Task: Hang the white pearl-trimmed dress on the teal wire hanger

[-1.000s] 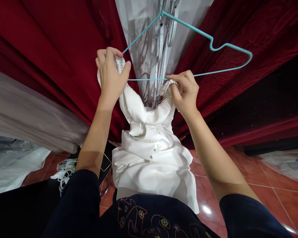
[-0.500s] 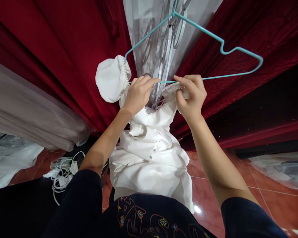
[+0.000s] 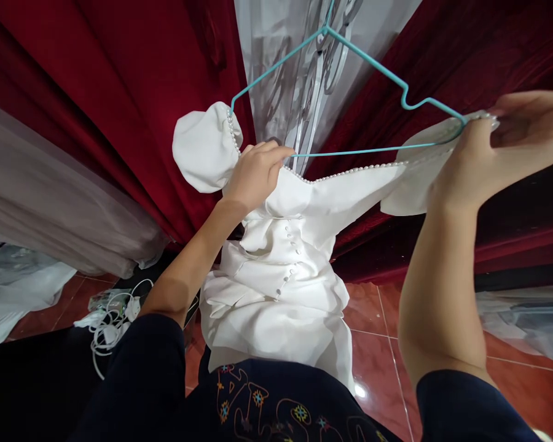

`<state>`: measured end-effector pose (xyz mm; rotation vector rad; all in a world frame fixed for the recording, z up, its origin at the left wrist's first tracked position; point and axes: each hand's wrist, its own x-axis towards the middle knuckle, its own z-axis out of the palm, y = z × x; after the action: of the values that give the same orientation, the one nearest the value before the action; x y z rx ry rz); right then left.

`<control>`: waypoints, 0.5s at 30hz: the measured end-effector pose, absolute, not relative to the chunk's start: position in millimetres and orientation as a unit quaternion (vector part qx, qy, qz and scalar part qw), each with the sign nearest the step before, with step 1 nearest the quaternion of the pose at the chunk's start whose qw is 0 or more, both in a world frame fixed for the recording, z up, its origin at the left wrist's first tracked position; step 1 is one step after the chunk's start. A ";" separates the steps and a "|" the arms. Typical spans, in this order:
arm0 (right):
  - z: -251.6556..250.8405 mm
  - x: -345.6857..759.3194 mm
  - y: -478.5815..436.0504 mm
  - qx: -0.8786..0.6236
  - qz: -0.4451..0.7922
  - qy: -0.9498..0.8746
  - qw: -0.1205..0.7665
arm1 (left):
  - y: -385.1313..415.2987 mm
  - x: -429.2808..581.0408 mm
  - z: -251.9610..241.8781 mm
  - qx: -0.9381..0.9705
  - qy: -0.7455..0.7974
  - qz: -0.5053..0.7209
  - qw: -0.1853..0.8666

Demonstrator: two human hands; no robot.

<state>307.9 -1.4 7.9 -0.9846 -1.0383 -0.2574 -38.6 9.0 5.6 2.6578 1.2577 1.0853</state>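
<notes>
Right hand (image 3: 482, 159) swung outward, red curtains (image 3: 133, 92), tiled floor (image 3: 373, 350)

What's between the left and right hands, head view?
Between left hand and right hand, head view: straight lower bar of a thin turquoise hanger and, below it, pearl-edged neckline of a white cloth dress.

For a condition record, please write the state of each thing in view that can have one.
White dress, bunched
Turquoise hanger, upright
Left sleeve, puffed
Right sleeve, extended sideways
Left hand, closed at hanger's lower bar
Right hand, at right sleeve; grip unclear
Red curtains, hanging
White cables, tangled
</notes>
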 end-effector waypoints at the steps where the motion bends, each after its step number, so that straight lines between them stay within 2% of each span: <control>1: 18.6 301.1 -3.5 -0.455 -0.106 -0.481 0.742 | 8.1 -36.5 5.4 0.847 0.404 0.345 0.004; 8: 54.5 256.3 18.5 -0.455 -0.113 -0.595 0.652 | 4.5 -35.0 9.2 0.846 0.431 0.314 -0.003; 12: 56.1 240.4 33.0 -0.442 0.013 -0.606 0.661 | 2.2 -38.7 10.2 0.842 0.453 0.290 -0.032; 15: 48.6 225.7 24.5 -0.369 0.088 -0.636 0.672 | 1.3 -38.1 9.7 0.839 0.465 0.279 -0.043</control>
<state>225.7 24.5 48.6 -0.8310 -1.4316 0.1976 -38.1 1.3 9.7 2.7117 1.5010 0.9001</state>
